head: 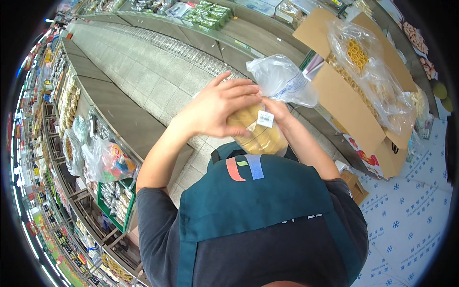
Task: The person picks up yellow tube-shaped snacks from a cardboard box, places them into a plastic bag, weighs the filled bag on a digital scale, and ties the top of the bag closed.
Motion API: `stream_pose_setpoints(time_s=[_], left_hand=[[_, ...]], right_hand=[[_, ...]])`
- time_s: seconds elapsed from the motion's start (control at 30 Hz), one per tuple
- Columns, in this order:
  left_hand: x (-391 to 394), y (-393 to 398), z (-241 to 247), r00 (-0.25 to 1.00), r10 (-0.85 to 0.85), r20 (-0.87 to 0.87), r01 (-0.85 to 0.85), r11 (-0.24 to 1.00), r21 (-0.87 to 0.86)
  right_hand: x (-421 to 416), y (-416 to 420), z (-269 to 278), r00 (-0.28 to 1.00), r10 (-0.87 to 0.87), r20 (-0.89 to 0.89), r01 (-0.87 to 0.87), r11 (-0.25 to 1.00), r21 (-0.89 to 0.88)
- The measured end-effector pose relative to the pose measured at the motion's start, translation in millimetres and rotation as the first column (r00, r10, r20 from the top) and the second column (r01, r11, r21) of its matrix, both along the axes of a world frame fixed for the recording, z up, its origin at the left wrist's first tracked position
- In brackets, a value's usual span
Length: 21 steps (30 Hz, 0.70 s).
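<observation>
A clear plastic bag of yellow tube-shaped food (263, 134) is between my hands, in front of a dark green apron (258, 201). My left hand (229, 106) spreads over the bag's upper left side, palm and thumb against it. My right hand (276, 111) grips the gathered top of the bag from the right, its fingers partly hidden. A white label (265, 118) with writing sticks to the bag near its top. Just beyond my right hand, a translucent plastic bag (283, 80) with blue print puffs up.
At the right, an open cardboard box (351, 104) holds yellow ring-shaped pieces (357, 53) in clear plastic. Green packets (206, 14) lie in a display at the top. On the left stand shelves with a bagged colourful item (116, 161) and a green crate (124, 215) of packets. A tiled aisle (150, 79) runs between the counters.
</observation>
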<state>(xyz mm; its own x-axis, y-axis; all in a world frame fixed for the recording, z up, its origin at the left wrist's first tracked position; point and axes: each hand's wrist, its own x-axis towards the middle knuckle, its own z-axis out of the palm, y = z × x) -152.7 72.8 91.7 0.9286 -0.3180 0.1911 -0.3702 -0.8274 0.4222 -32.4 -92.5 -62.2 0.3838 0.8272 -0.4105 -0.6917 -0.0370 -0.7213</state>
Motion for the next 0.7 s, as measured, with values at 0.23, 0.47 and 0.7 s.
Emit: stream_pose_setpoints(time_s=[0.23,0.47,0.7], left_hand=[[22.2,80.1,-49.4,0.949,0.034,0.315,-0.171,0.892,0.418],[119.2,186.1,-112.0,0.666,0.139,0.733,-0.343,0.930,0.135],[211.9,231.9,-149.6,0.467,0.530,0.707,-0.389,0.842,-0.374]], right_hand=[[82.9,100.6,35.9,0.980,0.156,-0.125,-0.146,0.986,0.080],[156.5,205.7,50.6,0.990,0.095,-0.107,-0.068,0.970,0.235],[231.6,276.6,74.1,0.976,-0.063,0.210,-0.011,0.944,0.330]])
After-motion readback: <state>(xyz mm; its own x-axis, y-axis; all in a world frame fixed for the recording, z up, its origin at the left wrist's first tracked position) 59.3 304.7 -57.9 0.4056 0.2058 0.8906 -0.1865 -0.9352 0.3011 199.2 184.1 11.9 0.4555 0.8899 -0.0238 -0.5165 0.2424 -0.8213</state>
